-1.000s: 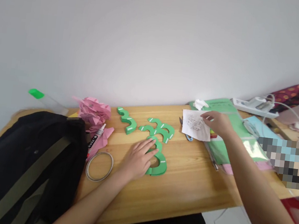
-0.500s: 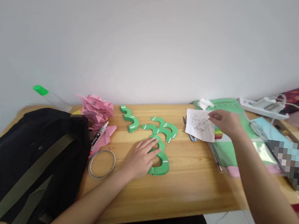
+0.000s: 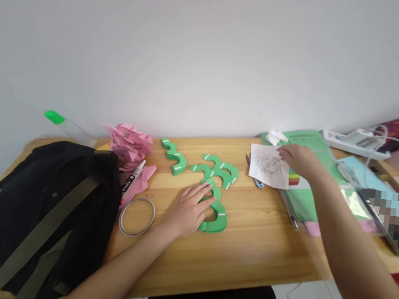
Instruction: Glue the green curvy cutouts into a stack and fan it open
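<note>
My left hand (image 3: 189, 211) lies flat with fingers spread on a curved green foam piece (image 3: 217, 216) near the middle of the wooden table (image 3: 245, 252). More green curved pieces lie behind it, one pair (image 3: 219, 169) and one S-shaped piece (image 3: 174, 156). My right hand (image 3: 298, 160) reaches to the far right and its fingertips rest at the edge of a white paper square (image 3: 269, 166) carrying a heap of small pale bits. Whether the fingers pinch anything is hidden.
A black bag (image 3: 31, 216) fills the table's left end. Crumpled pink paper (image 3: 129, 142), a glue tube (image 3: 131, 181) and a tape ring (image 3: 136, 216) lie beside it. Green folders (image 3: 305, 201), scissors (image 3: 256, 179) and a power strip (image 3: 357, 139) crowd the right.
The view has drifted slightly. My right hand has shifted a little over the white paper; my left hand has stayed on the green piece.
</note>
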`<control>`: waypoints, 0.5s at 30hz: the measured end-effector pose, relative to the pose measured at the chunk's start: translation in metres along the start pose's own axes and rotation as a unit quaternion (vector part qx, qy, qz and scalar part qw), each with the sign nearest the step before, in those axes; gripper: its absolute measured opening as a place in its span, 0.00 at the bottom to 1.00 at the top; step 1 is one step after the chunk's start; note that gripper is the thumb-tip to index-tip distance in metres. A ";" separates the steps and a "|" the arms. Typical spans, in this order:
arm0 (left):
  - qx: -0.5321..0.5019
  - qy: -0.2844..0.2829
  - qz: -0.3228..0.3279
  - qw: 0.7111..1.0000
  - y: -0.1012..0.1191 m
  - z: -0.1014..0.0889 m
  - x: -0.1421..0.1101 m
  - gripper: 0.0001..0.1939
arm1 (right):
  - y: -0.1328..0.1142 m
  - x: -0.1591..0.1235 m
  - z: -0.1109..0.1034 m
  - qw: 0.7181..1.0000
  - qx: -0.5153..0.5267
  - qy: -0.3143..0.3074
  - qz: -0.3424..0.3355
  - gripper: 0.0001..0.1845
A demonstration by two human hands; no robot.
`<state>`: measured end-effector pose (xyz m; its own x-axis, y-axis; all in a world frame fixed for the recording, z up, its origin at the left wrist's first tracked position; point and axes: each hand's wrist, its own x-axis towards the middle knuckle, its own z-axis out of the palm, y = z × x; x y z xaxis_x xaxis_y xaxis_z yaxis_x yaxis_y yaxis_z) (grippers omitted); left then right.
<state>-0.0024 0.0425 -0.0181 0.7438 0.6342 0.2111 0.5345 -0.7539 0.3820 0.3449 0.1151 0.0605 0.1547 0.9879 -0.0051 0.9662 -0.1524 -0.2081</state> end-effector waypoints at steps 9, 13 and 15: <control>0.003 -0.003 -0.002 1.000 0.001 0.000 0.000 0.24 | 0.003 -0.008 -0.011 0.993 0.008 0.020 0.117 0.07; -0.002 0.000 -0.003 1.000 0.001 -0.001 0.000 0.23 | 0.006 0.000 -0.005 0.982 0.017 0.021 0.189 0.08; -0.001 -0.003 -0.005 1.000 0.001 -0.001 0.000 0.23 | 0.005 0.005 -0.001 0.978 0.028 0.018 0.205 0.08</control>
<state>-0.0022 0.0419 -0.0166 0.7405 0.6408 0.2027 0.5411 -0.7473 0.3858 0.3505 0.1196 0.0607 0.5342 0.8429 -0.0648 0.8093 -0.5320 -0.2491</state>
